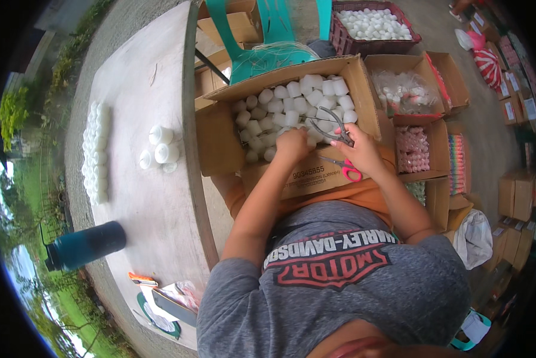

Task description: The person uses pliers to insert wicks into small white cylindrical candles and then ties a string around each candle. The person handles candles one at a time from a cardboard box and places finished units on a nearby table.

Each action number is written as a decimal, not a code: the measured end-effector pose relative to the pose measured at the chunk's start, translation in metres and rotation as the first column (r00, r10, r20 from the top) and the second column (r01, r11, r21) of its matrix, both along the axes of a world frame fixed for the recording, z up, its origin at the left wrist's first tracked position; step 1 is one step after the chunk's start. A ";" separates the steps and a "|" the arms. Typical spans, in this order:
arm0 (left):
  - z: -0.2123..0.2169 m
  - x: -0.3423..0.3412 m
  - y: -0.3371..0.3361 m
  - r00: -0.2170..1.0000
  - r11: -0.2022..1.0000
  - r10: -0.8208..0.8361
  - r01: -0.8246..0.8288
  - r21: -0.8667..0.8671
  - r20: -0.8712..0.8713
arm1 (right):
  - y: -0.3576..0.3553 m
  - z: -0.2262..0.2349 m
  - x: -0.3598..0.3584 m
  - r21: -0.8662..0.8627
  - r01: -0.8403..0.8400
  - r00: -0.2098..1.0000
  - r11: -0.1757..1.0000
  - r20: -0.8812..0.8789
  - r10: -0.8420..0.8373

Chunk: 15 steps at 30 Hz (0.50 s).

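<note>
A cardboard box (pixel 357 83) full of small white candle-like cylinders (pixel 293 102) rests open in front of me. Over its near edge, my left hand (pixel 295 145) is closed in a pinch, and its fingertips hide whatever they hold. My right hand (pixel 363 149) grips a pair of pliers (pixel 341 126) with grey handles, the jaws pointing left above the white pieces. Just below that hand, scissors (pixel 351 173) with pink handles lie on the box's near flap.
On the pale table (pixel 154 221) at left are a row of white pieces (pixel 96 155), a small white group (pixel 165 153), a dark blue bottle (pixel 88 244) and an orange cutter (pixel 142 279). Beyond the box are a teal chair (pixel 271 56) and a crate (pixel 342 42); filled boxes (pixel 438 143) stand at right.
</note>
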State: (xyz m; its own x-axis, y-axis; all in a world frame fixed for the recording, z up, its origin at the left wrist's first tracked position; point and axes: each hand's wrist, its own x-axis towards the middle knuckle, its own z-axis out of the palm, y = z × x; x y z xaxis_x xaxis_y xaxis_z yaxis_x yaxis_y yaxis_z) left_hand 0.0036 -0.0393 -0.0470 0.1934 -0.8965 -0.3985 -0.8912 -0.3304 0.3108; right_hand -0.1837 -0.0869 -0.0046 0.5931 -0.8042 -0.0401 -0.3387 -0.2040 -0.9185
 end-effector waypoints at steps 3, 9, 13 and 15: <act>0.001 0.010 0.013 0.954 0.966 0.174 -0.214 -0.148 -0.244 | -0.004 -0.010 -0.012 0.116 0.016 1.000 0.993 -0.010 -0.015; -0.013 0.038 0.043 0.035 0.819 0.258 -0.538 0.199 -0.965 | -0.001 -0.040 -0.012 0.134 0.063 0.996 0.989 0.056 -0.071; 0.002 0.030 0.045 -0.547 0.709 0.177 -0.505 0.492 -0.818 | 0.008 -0.045 0.002 0.259 -0.005 0.997 0.966 0.073 -0.015; 0.017 0.030 0.045 -0.590 0.705 0.144 -0.502 0.501 -0.795 | 0.012 -0.032 0.011 0.194 -0.023 0.997 0.981 0.080 0.007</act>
